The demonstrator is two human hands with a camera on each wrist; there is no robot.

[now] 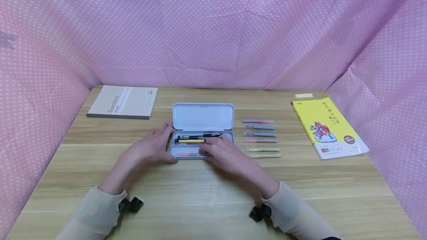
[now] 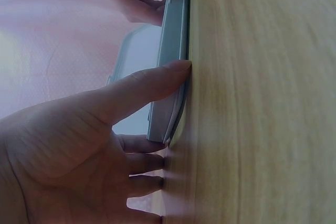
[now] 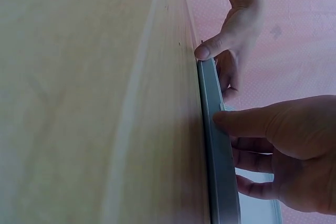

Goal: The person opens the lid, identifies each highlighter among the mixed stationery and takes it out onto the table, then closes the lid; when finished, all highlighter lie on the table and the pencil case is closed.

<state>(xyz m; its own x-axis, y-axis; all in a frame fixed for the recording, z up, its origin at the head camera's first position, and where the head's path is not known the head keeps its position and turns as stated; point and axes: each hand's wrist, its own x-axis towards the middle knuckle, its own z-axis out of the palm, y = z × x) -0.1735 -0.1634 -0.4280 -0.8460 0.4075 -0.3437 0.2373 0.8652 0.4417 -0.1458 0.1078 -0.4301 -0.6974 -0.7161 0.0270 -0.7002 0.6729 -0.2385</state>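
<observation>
A light blue pencil case (image 1: 203,116) lies with its lid raised. Behind its inner divider are several pens, among them a yellow-and-black pen (image 1: 191,141). A clear pen with a pink part (image 1: 188,155) lies in the front compartment. My left hand (image 1: 151,145) holds the case's left end, its thumb (image 2: 176,69) on the front wall and its other fingers round the far side. Over the right half, my right hand (image 1: 225,155) reaches in with bent fingers, its thumb (image 3: 223,121) against the front wall. I cannot tell whether those fingers grip the pink pen.
Right of the case lie several slim pens in a column, such as a purple pen (image 1: 257,121) and a yellow pen (image 1: 265,156). A grey notebook (image 1: 123,101) lies back left. At the right are a yellow book (image 1: 320,121) and a small pale block (image 1: 304,95).
</observation>
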